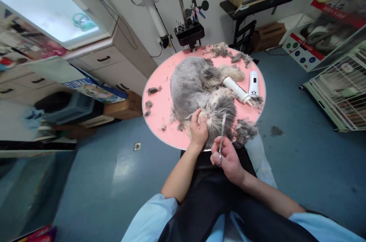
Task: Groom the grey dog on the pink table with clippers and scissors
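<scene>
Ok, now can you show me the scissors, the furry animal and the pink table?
Scissors [222, 131]: head view, on the blades.
Animal [191, 88]: head view, on its short-haired grey body.
Table [156, 111]: head view, on a bare pink part of the top.

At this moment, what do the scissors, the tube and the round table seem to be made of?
Scissors: probably polished steel, from the silvery shine. Tube: likely plastic, smooth and white with dark print. Table: pink, fairly matte top, perhaps rubber or laminate; I cannot tell which.
</scene>
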Demonstrator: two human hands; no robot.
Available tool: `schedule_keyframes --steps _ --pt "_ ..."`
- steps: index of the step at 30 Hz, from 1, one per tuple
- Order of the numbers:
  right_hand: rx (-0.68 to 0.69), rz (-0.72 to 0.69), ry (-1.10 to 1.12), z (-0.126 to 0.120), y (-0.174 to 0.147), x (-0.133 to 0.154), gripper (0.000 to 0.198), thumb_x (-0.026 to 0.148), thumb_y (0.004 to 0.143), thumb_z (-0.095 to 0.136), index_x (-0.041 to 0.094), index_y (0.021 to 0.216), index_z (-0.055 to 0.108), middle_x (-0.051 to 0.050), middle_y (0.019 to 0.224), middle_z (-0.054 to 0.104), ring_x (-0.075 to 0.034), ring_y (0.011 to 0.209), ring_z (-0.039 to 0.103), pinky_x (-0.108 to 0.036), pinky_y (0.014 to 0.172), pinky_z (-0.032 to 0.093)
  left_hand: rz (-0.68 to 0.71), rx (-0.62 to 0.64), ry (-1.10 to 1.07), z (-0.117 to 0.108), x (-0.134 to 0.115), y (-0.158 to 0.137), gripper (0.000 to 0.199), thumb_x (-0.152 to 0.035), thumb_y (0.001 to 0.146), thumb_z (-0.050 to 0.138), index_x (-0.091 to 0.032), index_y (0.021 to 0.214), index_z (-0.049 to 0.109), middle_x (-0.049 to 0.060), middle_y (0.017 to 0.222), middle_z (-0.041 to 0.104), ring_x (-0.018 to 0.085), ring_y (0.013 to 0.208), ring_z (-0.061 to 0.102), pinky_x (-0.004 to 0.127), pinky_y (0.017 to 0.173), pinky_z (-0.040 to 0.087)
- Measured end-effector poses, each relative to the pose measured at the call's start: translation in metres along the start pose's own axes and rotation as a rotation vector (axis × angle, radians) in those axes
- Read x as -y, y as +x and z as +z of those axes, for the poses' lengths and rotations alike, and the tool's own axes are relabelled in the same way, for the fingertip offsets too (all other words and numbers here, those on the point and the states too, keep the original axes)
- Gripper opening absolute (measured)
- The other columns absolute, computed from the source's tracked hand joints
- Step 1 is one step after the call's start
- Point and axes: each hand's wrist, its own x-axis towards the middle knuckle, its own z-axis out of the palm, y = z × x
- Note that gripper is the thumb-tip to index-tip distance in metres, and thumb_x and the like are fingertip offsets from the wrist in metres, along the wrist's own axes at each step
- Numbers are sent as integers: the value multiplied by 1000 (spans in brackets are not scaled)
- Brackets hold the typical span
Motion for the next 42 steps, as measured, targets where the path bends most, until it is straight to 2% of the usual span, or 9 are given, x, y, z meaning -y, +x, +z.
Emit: schedule_keyframes --steps 3,6,9,12,16,19,22,36,42 --pt "98 -139 -80 1 15 17 30 27 82 66 27 102 44 2 84 56 -11 68 55 -25 62 47 -52 10 -45 2 1 1 39 -44 93 50 -16 116 63 12 114 69 23 109 65 37 97 50" --pt "264 -200 -213 2 64 35 30 28 79 67 25 99 46 -1 91 60 -15 82 63 -34 80 53 -71 53 -140 2 3 3 38 -43 90 54 -17 116 63 12 115 69 23 108 65 37 96 51" --pt "101 -273 -254 -3 118 47 37 33 74 69 25 99 43 -3 101 61 -17 93 65 -38 91 52 -69 -16 -149 2 3 5 32 -38 89 55 -16 110 63 11 110 70 21 103 66 36 95 52" --pt "-92 -281 -193 -12 140 54 39 36 75 66 26 100 39 -3 106 60 -16 94 66 -37 89 53 -95 -95 -107 4 -1 7 26 -36 88 53 -16 102 63 9 100 71 20 96 67 33 90 52" --pt "-323 -333 -179 -16 98 56 38 32 77 67 26 103 40 2 91 58 -11 72 64 -28 71 54 -122 -150 -105 7 -4 7 23 -34 89 52 -17 100 62 9 98 70 19 94 67 32 88 52" --pt "-94 -94 -102 -7 42 41 34 36 81 64 26 105 42 7 73 53 -7 45 48 -23 47 45 -128 -151 -90 10 -6 7 22 -33 89 51 -17 101 62 8 99 70 18 93 67 31 87 52" --pt "89 177 38 6 7 20 33 41 78 66 24 96 44 10 66 50 -4 39 39 -22 43 42 -114 -150 -76 12 -5 5 23 -32 90 50 -17 103 62 9 101 70 19 95 66 32 88 52" --pt "25 273 136 22 14 3 35 31 73 70 25 94 43 14 61 44 -1 36 26 -14 33 23 -8 -141 -34 14 12 -3 32 -42 92 48 -16 105 62 10 101 69 20 97 67 34 89 51" --pt "57 282 163 17 7 -2 32 28 72 68 24 94 44 15 59 43 -1 35 23 -14 33 25 -10 -127 -42 14 12 -3 33 -42 93 47 -16 107 62 11 102 69 20 98 66 34 91 50"
